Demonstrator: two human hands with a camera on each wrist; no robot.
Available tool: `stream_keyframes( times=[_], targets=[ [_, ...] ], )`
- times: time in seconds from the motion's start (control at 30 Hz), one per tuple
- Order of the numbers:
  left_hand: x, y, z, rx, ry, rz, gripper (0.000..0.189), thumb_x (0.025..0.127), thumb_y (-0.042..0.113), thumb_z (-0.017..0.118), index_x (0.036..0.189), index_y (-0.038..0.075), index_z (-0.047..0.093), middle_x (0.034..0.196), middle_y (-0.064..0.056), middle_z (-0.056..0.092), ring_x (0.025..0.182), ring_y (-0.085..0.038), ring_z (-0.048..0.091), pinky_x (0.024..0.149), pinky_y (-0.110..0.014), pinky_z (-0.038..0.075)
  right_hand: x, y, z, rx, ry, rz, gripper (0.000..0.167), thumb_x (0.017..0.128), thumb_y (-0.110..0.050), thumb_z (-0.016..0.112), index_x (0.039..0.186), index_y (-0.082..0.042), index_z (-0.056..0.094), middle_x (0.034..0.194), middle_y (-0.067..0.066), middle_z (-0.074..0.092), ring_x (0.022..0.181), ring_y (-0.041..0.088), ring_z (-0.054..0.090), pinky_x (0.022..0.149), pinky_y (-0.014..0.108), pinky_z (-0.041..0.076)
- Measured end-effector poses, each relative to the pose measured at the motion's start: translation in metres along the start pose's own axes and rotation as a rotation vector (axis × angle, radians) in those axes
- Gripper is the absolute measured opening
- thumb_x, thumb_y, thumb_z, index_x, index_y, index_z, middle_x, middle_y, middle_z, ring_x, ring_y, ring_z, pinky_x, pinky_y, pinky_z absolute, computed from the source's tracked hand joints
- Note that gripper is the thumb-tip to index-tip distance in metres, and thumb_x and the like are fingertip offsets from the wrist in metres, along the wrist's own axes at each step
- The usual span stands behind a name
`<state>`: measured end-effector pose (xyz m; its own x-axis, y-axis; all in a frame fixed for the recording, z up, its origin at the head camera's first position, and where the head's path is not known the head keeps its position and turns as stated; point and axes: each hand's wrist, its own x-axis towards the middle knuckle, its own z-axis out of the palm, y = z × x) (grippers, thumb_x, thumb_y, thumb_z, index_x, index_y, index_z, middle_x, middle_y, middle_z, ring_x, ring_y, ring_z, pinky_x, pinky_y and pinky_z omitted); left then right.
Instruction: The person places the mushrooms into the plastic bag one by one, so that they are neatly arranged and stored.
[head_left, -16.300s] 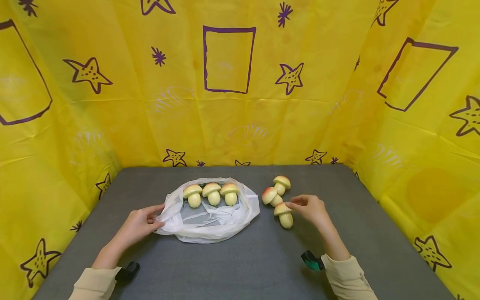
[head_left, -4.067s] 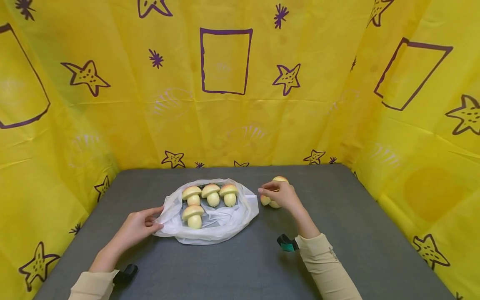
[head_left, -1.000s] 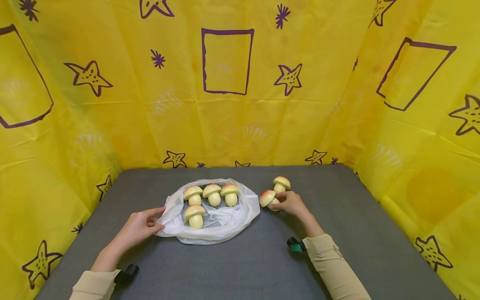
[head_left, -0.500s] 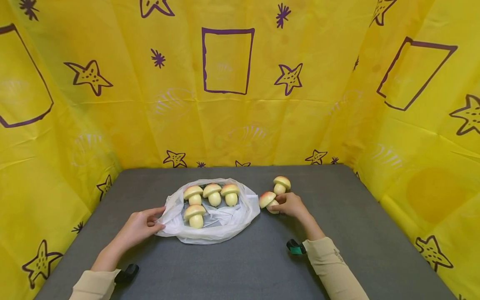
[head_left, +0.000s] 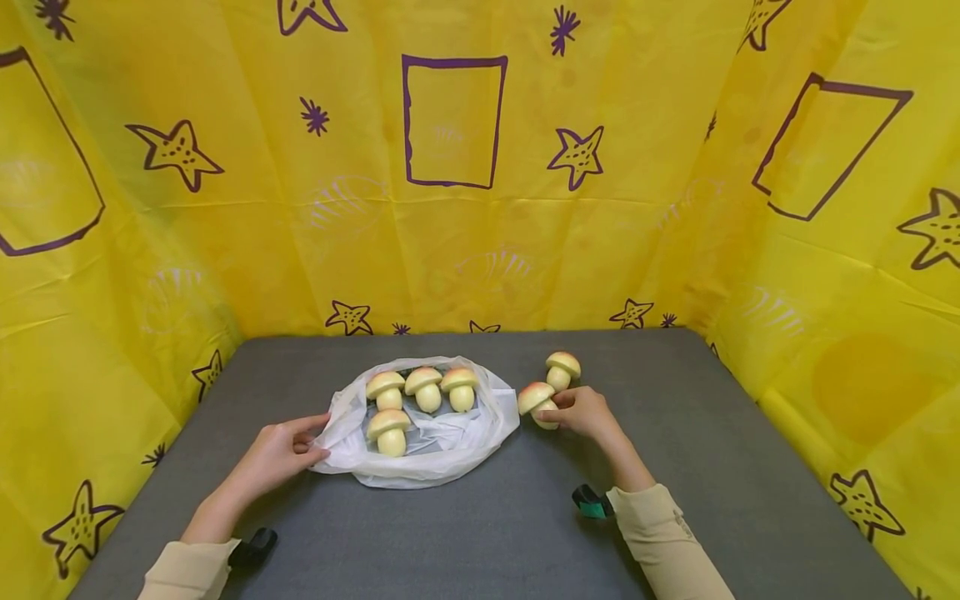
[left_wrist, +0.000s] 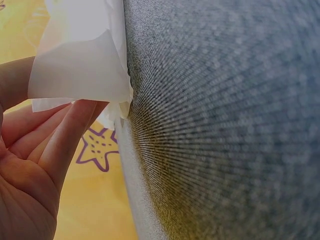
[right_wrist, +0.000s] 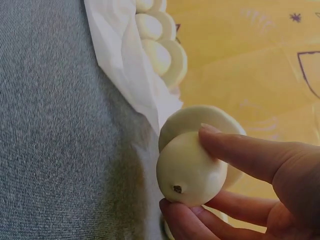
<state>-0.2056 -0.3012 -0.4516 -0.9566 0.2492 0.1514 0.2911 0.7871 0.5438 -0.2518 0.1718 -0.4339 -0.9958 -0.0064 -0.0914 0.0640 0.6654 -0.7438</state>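
My left hand [head_left: 273,450] pinches the left edge of a white plastic bag [head_left: 450,472], whose mouth is spread wide on the table. In the left wrist view, thumb and fingers close on the thin bag film [left_wrist: 80,70]. Inside lie three mushrooms in a back row, the middle one [head_left: 424,387] among them, and one mushroom [head_left: 389,432] in front. Just right of the bag, my right hand [head_left: 588,412] grips a pale mushroom with a reddish cap [head_left: 534,397] by its stem. The right wrist view shows its stem end [right_wrist: 187,167] between thumb and fingers.
Another mushroom [head_left: 563,368] lies just behind the held one, close to it. A white flap [head_left: 508,407] of the bag sticks out on its right side. The grey table [head_left: 450,542] is enclosed by yellow patterned cloth [head_left: 465,250] at the back and sides.
Since the oldest frame, one mushroom has passed from the right-hand group into the bag's front. Within the last second, the right hand has shifted the gripped mushroom slightly nearer. The left hand stays put.
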Motion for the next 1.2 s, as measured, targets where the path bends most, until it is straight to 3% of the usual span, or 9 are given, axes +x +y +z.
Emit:
stream_keyframes(
  times=[0.37,0.8,1.2],
  targets=[
    [-0.003,0.004,0.000,-0.014,-0.002,-0.022,0.053,0.079,0.021,0.077,0.125,0.001,0.061,0.109,-0.017,0.068,0.084,-0.019,0.067,0.070,-0.033,0.058,-0.009,-0.007,0.000,-0.014,0.000,-0.021,0.036,0.073,-0.033,0.081,0.094,-0.005,0.073,0.090,0.008,0.073,0.065,0.014,0.067,0.058,0.025,0.050],
    [-0.002,0.001,0.001,-0.020,0.028,0.011,0.051,0.077,0.018,0.078,0.123,0.001,0.062,0.110,-0.018,0.068,0.083,-0.020,0.068,0.068,-0.029,0.057,-0.018,-0.017,-0.005,-0.053,-0.001,-0.068,0.030,0.075,-0.036,0.078,0.086,-0.008,0.073,0.084,0.004,0.073,0.066,0.015,0.067,0.059,0.026,0.049],
    [-0.001,0.001,0.000,-0.018,0.022,0.012,0.053,0.077,0.020,0.078,0.123,0.000,0.062,0.109,-0.018,0.068,0.082,-0.020,0.068,0.068,-0.031,0.057,-0.022,-0.028,-0.003,-0.014,0.006,-0.094,0.028,0.074,-0.034,0.079,0.082,-0.008,0.073,0.082,0.004,0.073,0.064,0.015,0.067,0.058,0.025,0.051]
  ],
)
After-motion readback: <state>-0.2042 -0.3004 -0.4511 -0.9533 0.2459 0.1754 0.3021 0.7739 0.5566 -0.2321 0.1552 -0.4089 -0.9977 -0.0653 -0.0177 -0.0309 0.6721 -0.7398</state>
